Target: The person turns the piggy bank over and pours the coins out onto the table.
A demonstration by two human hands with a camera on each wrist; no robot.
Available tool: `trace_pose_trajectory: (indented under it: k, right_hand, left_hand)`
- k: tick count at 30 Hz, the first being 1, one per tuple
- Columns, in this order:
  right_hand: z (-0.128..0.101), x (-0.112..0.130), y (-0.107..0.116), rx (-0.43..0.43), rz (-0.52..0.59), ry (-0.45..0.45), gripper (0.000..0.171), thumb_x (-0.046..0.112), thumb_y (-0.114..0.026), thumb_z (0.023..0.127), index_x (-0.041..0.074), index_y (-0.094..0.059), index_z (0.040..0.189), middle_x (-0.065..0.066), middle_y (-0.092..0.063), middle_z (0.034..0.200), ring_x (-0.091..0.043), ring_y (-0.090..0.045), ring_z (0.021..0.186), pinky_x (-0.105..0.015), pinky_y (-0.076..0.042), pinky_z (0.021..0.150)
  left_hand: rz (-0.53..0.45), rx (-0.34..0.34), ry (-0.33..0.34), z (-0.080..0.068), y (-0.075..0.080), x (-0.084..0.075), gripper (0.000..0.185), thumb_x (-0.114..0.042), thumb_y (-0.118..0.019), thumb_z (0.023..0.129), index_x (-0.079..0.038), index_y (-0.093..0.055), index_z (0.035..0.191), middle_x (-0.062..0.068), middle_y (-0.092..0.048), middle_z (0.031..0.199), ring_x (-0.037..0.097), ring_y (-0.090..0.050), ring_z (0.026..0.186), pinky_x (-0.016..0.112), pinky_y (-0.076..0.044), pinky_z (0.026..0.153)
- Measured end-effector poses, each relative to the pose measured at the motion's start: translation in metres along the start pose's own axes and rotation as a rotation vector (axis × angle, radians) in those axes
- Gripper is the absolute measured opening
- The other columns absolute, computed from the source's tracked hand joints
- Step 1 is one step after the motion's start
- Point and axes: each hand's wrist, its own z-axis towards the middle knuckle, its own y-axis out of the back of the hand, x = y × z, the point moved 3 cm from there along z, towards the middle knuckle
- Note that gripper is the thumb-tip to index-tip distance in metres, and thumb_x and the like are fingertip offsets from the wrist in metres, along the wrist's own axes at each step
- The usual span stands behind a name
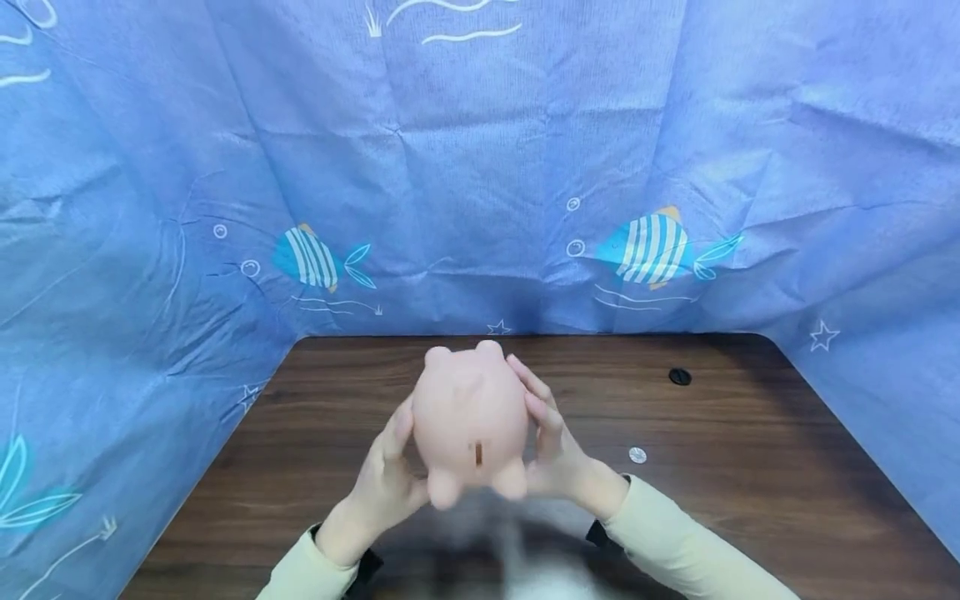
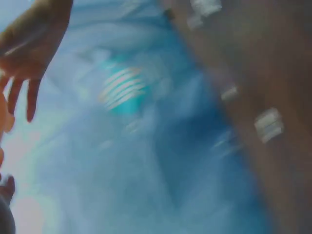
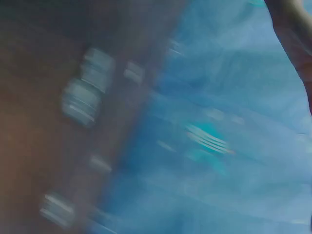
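piggy bank [image 1: 468, 417]: pink, held up above the table [image 1: 750, 500], over its middle toward the near edge; coin slot facing the head camera, feet visible at far and near ends.
left hand [image 1: 386, 479]: cupping the bank's left flank, fingers fairly straight, pressed against it.
right hand [image 1: 551, 446]: on the right flank, fingers lightly curved round the side.
key relation: bank squarely between both palms, long axis running far edge to near edge; hands about equally near.
coin [image 1: 637, 455]: flat on table, right of the right hand, apart from it.
black hole [image 1: 679, 377]: toward far right corner.
hidden/unclear: both wrist views badly motion-blurred; smeared pale blobs under the bank near the near edge, cannot tell what; bank's underside unseen.
backdrop: blue fish-print cloth [image 1: 480, 167] round the table.
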Motion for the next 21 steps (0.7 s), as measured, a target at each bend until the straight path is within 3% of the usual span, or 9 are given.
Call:
trace_pose_trajectory:
  k: [1,4,5,7,9,16,17,19,21]
  right_hand:
    - [-0.008,-0.005,-0.003,0.030,0.039,-0.153,0.095,0.027,-0.079,0.089,0.001,-0.016,0.154,-0.029,-0.027,0.157,-0.031,-0.036,0.144,-0.037,-0.038,0.114]
    - [-0.036,-0.021,-0.013,0.101,0.080,-0.789,0.096,0.037,-0.079,0.089,0.018,-0.017,0.159,-0.017,-0.040,0.153,-0.022,-0.052,0.130,-0.037,-0.046,0.106]
    - [-0.044,-0.024,-0.015,0.129,0.083,-0.961,0.097,0.040,-0.078,0.089,0.024,-0.015,0.161,-0.013,-0.042,0.153,-0.021,-0.055,0.127,-0.039,-0.047,0.105]
    - [-0.053,-0.030,-0.018,0.184,0.078,-1.175,0.095,0.046,-0.075,0.090,0.030,-0.014,0.161,-0.012,-0.045,0.152,-0.026,-0.057,0.126,-0.048,-0.047,0.105]
    - [-0.055,-0.034,-0.018,0.223,0.060,-1.240,0.097,0.050,-0.074,0.089,0.027,-0.013,0.162,-0.016,-0.046,0.151,-0.030,-0.056,0.128,-0.053,-0.043,0.107]
    - [-0.047,-0.039,-0.016,0.251,0.117,-1.268,0.100,0.046,-0.074,0.090,0.018,-0.010,0.162,-0.025,-0.047,0.147,-0.034,-0.056,0.127,-0.055,-0.041,0.108]
    - [-0.044,-0.037,-0.015,0.252,0.104,-1.252,0.100,0.046,-0.074,0.091,0.018,-0.009,0.162,-0.026,-0.047,0.147,-0.035,-0.055,0.128,-0.056,-0.041,0.108]
    - [-0.030,-0.032,-0.010,0.237,0.036,-1.136,0.100,0.047,-0.073,0.091,0.019,-0.010,0.162,-0.024,-0.043,0.152,-0.034,-0.051,0.132,-0.054,-0.041,0.109]
    - [-0.006,-0.023,-0.002,0.175,-0.036,-0.893,0.099,0.046,-0.075,0.090,0.019,-0.013,0.162,-0.021,-0.036,0.157,-0.033,-0.047,0.136,-0.052,-0.041,0.110]
  left_hand:
    - [-0.031,0.054,0.134,-0.006,-0.005,0.003,0.088,-0.036,-0.067,0.098,-0.002,-0.011,0.157,0.029,-0.041,0.150,0.032,-0.049,0.135,0.040,-0.043,0.110]
    - [-0.100,0.274,0.640,-0.025,-0.023,0.015,0.100,-0.053,-0.065,0.095,-0.003,-0.008,0.160,0.024,-0.046,0.149,0.029,-0.058,0.126,0.044,-0.049,0.103]
    - [-0.128,0.336,0.781,-0.031,-0.028,0.019,0.103,-0.055,-0.065,0.094,-0.004,-0.006,0.161,0.023,-0.046,0.150,0.030,-0.058,0.126,0.047,-0.048,0.103]
    - [-0.180,0.422,0.969,-0.038,-0.033,0.025,0.105,-0.052,-0.067,0.094,-0.004,-0.003,0.161,0.024,-0.046,0.149,0.031,-0.059,0.125,0.050,-0.047,0.103]
    - [-0.188,0.468,1.001,-0.038,-0.035,0.028,0.103,-0.050,-0.066,0.096,0.003,-0.004,0.159,0.028,-0.049,0.145,0.035,-0.058,0.125,0.054,-0.047,0.102]
    - [-0.148,0.524,1.002,-0.033,-0.033,0.031,0.105,-0.055,-0.063,0.096,0.005,-0.004,0.159,0.026,-0.059,0.135,0.031,-0.060,0.123,0.052,-0.049,0.100]
    - [-0.146,0.521,0.998,-0.030,-0.032,0.031,0.104,-0.053,-0.064,0.096,0.003,-0.003,0.159,0.023,-0.063,0.129,0.031,-0.064,0.115,0.049,-0.052,0.093]
    - [-0.130,0.461,0.940,-0.020,-0.028,0.029,0.104,-0.052,-0.066,0.095,-0.003,-0.001,0.161,0.021,-0.059,0.137,0.027,-0.063,0.117,0.046,-0.052,0.095]
    - [-0.112,0.332,0.776,-0.002,-0.019,0.025,0.105,-0.051,-0.068,0.094,-0.007,-0.001,0.162,0.020,-0.051,0.146,0.027,-0.058,0.124,0.044,-0.050,0.101]
